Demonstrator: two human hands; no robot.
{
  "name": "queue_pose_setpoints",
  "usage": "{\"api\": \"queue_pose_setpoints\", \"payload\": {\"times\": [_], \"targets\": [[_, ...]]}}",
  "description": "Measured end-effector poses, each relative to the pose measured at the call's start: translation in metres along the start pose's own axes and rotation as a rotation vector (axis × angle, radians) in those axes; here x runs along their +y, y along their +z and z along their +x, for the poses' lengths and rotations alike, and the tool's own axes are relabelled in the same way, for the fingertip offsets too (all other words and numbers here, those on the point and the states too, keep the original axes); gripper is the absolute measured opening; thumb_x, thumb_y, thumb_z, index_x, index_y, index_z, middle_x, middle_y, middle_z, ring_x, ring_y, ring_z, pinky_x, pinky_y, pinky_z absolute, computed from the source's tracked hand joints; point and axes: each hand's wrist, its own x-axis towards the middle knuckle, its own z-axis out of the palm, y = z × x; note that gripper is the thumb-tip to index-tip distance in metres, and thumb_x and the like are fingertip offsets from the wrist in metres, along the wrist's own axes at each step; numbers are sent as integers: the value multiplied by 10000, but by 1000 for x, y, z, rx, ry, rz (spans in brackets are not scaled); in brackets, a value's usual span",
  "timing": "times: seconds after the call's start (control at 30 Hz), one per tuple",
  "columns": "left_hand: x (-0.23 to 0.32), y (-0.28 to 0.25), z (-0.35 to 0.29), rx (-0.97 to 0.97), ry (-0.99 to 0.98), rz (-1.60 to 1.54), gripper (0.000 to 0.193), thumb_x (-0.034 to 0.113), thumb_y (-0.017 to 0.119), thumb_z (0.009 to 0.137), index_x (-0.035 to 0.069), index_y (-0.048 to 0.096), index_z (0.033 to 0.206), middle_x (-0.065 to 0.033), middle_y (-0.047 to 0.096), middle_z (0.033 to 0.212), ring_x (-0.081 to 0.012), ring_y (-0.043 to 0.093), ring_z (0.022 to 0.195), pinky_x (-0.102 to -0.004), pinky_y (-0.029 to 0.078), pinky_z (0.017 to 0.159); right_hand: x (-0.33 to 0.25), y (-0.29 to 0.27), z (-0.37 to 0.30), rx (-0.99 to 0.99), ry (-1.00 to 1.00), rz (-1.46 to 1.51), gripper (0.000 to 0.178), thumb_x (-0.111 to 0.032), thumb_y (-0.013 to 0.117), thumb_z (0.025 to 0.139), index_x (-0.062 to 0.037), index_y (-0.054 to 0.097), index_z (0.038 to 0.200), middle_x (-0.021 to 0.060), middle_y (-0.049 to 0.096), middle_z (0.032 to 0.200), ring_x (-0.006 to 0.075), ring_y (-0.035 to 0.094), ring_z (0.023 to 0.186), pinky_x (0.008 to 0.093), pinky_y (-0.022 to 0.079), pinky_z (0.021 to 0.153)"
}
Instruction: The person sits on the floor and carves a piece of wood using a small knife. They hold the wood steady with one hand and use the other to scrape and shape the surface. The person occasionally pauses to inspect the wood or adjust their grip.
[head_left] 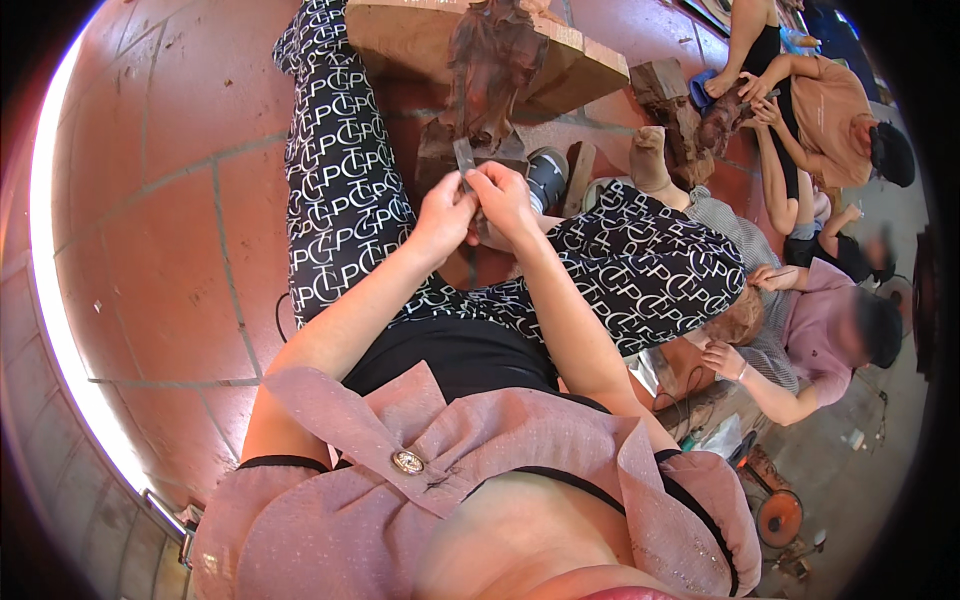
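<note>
My left hand (pixel 443 215) and my right hand (pixel 503 203) are closed together in front of my lap. Out of their fingertips sticks a narrow flat grey strip (pixel 462 154), pointing away from me; its kind is not clear, and its lower part is hidden in my fingers. Just beyond the strip stands a dark reddish-brown wood carving (pixel 490 75), its squared base (pixel 437 150) close to my fingertips. The carving's top runs out of the picture.
Behind the carving lies a thick pale wooden slab (pixel 585 72). To the right, a person in a pink top (pixel 815 315) sits near a light-brown wooden piece (pixel 735 322). Farther off, another person handles a dark carving (pixel 722 122). A tool with an orange disc (pixel 780 518) lies lower right.
</note>
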Motion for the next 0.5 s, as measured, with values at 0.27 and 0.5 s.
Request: {"api": "queue_pose_setpoints", "payload": {"times": [0.27,0.5], "targets": [[8,-16,26,49,143,36,242,119,448,926,45,524,1144,6,524,665,-48,452,481,-204,342,369,7,21,34,30,15,274,274,-237,577,826,7,597,704,48,548,564,100,486,519,289,401,499],[9,-12,23,98,201,25,250,88,439,926,51,533,1154,18,523,666,-41,451,506,-188,348,399,-1,19,30,-75,81,502,226,-219,563,885,-51,595,738,-8,548,575,67,459,436,224,347,395]]}}
